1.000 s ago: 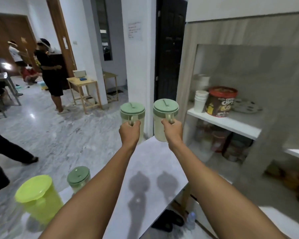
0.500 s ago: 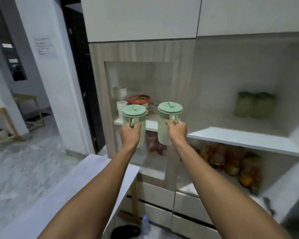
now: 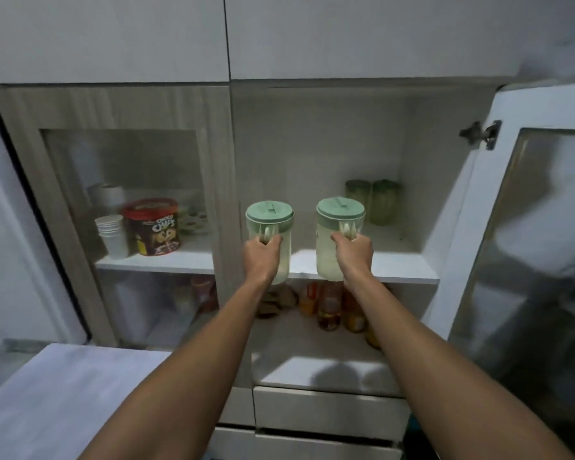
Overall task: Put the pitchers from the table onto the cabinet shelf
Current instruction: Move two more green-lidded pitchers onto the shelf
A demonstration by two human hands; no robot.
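Note:
I hold two pale pitchers with green lids out in front of the open cabinet. My left hand [image 3: 262,255] grips the handle of the left pitcher [image 3: 270,224]. My right hand [image 3: 354,254] grips the handle of the right pitcher [image 3: 337,224]. Both pitchers stand upright, level with the front edge of the white cabinet shelf [image 3: 402,272]. Two green-lidded pitchers [image 3: 372,200] stand at the back right of that shelf.
The cabinet's glass door [image 3: 525,260] hangs open at the right. Behind a shut glass door at the left sit a red-lidded cereal tub [image 3: 153,227] and stacked paper cups [image 3: 113,235]. Bottles and jars [image 3: 332,305] fill the lower shelf. The white table [image 3: 57,403] lies at bottom left.
My view has swung right from the room to face the cabinet squarely. Both pitchers have come closer to the open shelf, still held in my hands.

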